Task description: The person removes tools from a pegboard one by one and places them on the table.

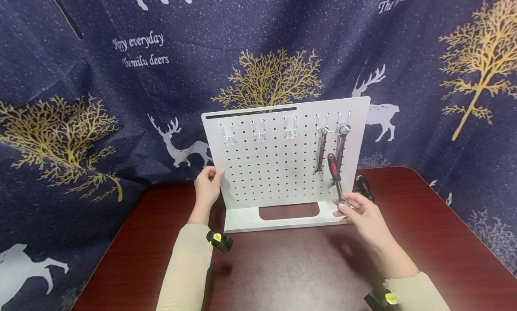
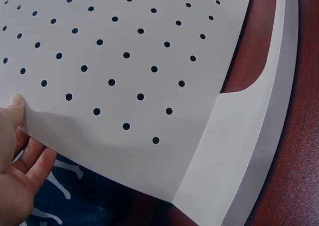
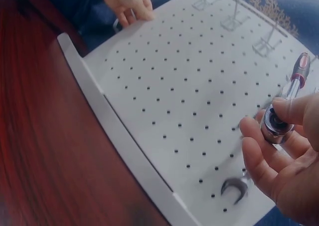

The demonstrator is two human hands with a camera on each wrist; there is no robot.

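Observation:
A white pegboard (image 1: pixel 262 176) stands upright on its base on the table. Its left edge is pinched by my left hand (image 1: pixel 207 188), thumb on the front face and fingers behind, as the left wrist view confirms. My right hand (image 1: pixel 368 219) holds a ratchet wrench (image 1: pixel 334 168) by its round metal head, the black-and-red handle pointing up, in front of the board's lower right. In the right wrist view the thumb lies on the ratchet head (image 3: pixel 275 126). Two wrenches hang from hooks at the right: a smaller one (image 1: pixel 321 151) and a larger one (image 1: pixel 341 142), partly hidden behind the ratchet.
Three more wire hooks, left (image 1: pixel 229 136), centre (image 1: pixel 260 132) and right (image 1: pixel 290 129), line the board's top with nothing on them. A black-handled tool (image 1: pixel 364 187) lies behind the board's right side. The dark red table (image 1: pixel 282 266) meets a patterned blue cloth (image 1: pixel 181 86).

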